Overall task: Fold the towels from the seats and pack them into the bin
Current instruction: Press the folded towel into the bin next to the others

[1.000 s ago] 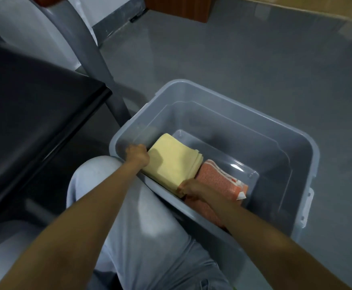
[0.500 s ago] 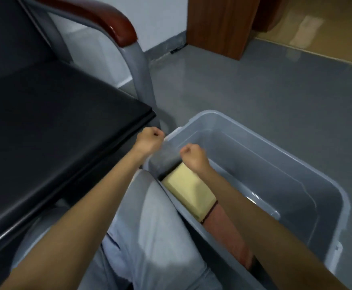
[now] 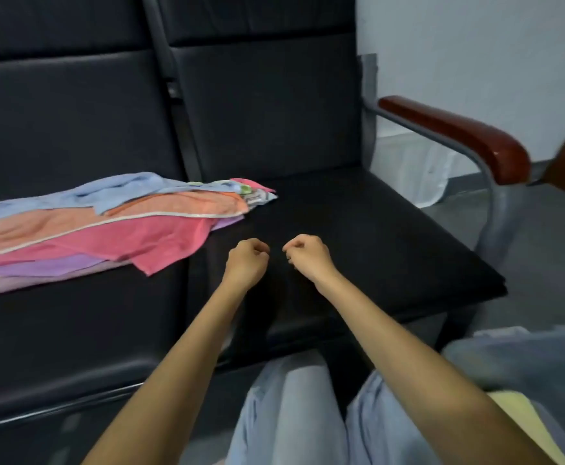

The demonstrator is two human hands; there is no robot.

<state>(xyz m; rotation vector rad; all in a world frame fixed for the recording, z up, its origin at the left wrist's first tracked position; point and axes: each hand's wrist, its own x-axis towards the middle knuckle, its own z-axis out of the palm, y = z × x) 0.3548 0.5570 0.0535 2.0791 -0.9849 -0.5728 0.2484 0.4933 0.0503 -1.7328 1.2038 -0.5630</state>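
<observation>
Head view — left hand [image 3: 247, 260], right hand [image 3: 308, 255], seemingly empty

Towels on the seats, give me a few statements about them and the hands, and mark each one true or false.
1. The pile of towels lies on the left seat. True.
2. The left hand grips a towel. False: it is curled into a fist, holding nothing.
3. The right hand hovers over the right seat. True.
4. A blue towel lies lowest in the pile. False: it lies on top, at the back.
</observation>
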